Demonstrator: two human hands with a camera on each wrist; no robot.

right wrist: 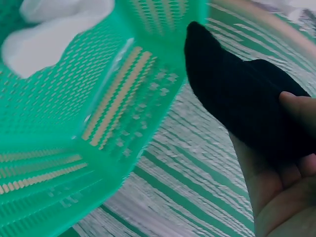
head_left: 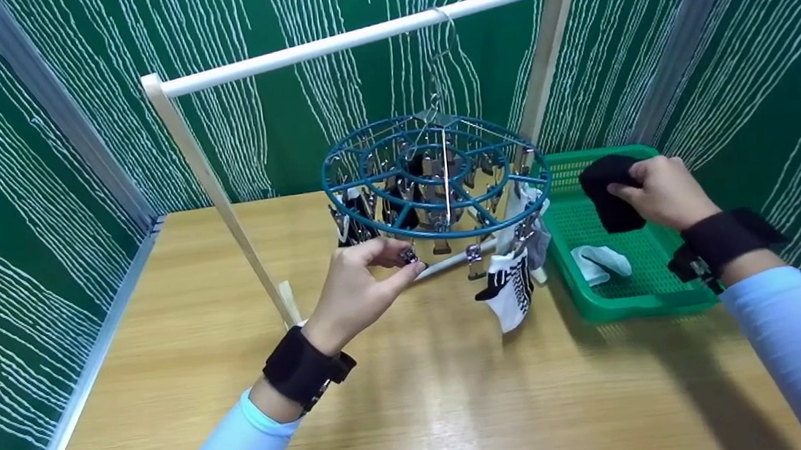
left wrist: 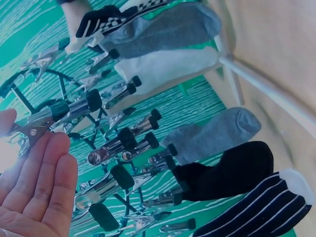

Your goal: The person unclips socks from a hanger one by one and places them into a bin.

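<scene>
My left hand (head_left: 359,288) pinches a metal clip (left wrist: 42,123) at the near rim of a round blue drying hanger (head_left: 438,234). Thumb and fingertips meet on the clip's handles. My right hand (head_left: 669,192) grips a black sock (head_left: 609,194) above the green basket (head_left: 643,302); in the right wrist view the sock (right wrist: 247,94) sticks out past the thumb. A white sock (head_left: 601,264) lies inside the basket. Several socks hang from the hanger, among them a black-and-white patterned sock (head_left: 512,291), and in the left wrist view a grey sock (left wrist: 168,32) and a striped sock (left wrist: 256,210).
The hanger hooks over the white bar (head_left: 360,35) of a wooden stand (head_left: 218,198) on the wooden table (head_left: 404,416). Several vacant clips (head_left: 475,262) dangle from its rings. Green walls with white lines (head_left: 200,127) enclose the table's back and sides.
</scene>
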